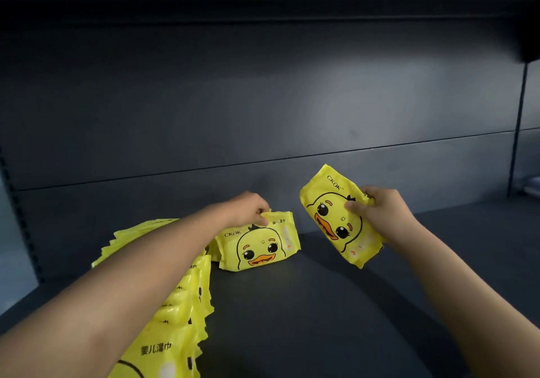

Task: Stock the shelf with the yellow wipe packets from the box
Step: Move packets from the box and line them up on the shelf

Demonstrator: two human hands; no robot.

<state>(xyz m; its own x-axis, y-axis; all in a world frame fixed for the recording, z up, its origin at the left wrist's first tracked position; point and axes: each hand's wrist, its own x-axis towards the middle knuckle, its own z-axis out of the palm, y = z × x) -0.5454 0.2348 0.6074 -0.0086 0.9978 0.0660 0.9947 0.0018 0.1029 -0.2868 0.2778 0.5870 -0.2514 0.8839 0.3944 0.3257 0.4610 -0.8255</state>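
I see yellow packets (pixel 260 246) printed with a black-outlined, orange-billed duck face. Shelf (pixel 321 304) is dark grey.

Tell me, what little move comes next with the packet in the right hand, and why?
Probably set it down upright just right of the standing packet. The right hand holds its packet tilted above the shelf, where bare space lies beside the standing one, which the left hand steadies by its top edge. A row already fills the left.
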